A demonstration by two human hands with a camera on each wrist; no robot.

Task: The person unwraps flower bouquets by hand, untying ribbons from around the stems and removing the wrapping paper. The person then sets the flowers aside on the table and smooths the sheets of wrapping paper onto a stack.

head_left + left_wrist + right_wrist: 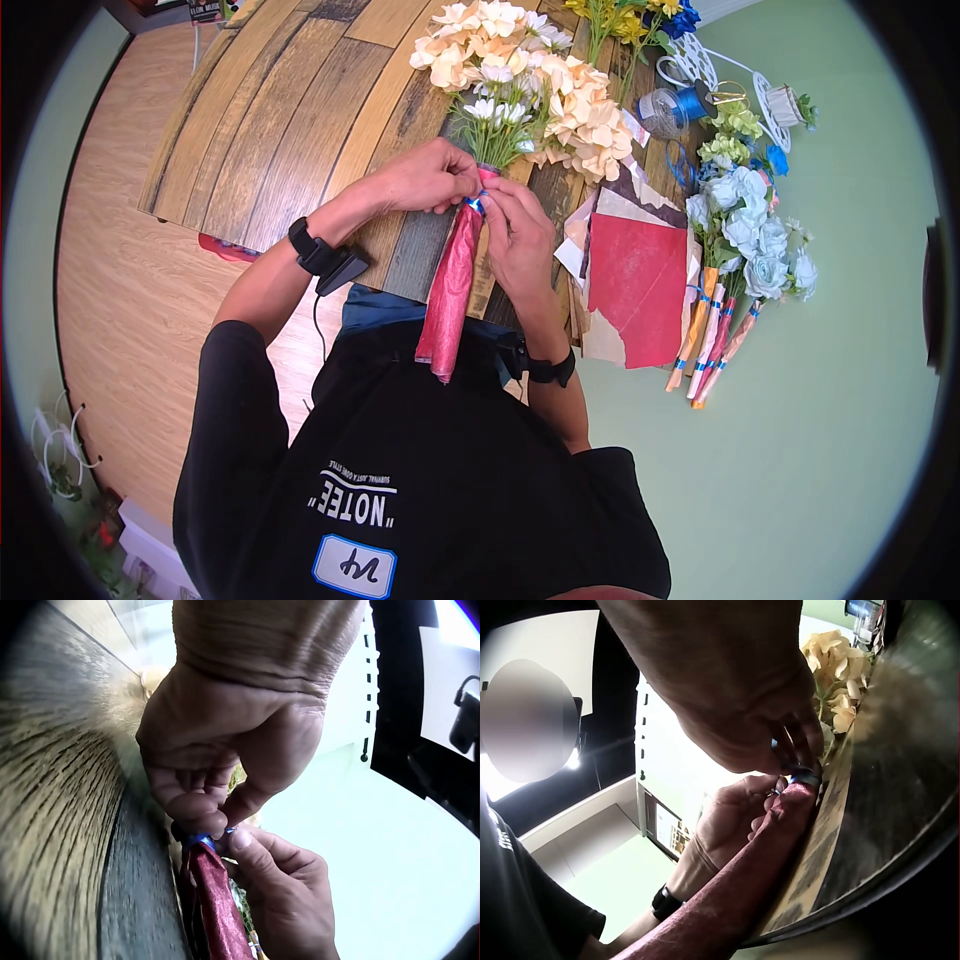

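A bouquet of cream hydrangeas (590,120) and small white daisies (497,112) lies on the table, its stems wrapped in crinkled red paper (452,290). Blue ribbon (201,840) circles the neck of the wrap. On its left side, my left hand (425,178) pinches the ribbon between bent fingers and thumb. From the right, my right hand (522,240) pinches the ribbon at the same spot, thumb and fingertip meeting in the left wrist view. Both hands' fingertips nearly touch each other over the band. The paper's lower end hangs past the table edge toward my shirt.
Red and pale paper sheets (640,285) lie to the right of the bouquet. Beyond them are several wrapped bunches with light blue roses (750,225). A blue ribbon spool (690,103), a white wire stand (770,105) and yellow flowers (625,45) sit at the far right.
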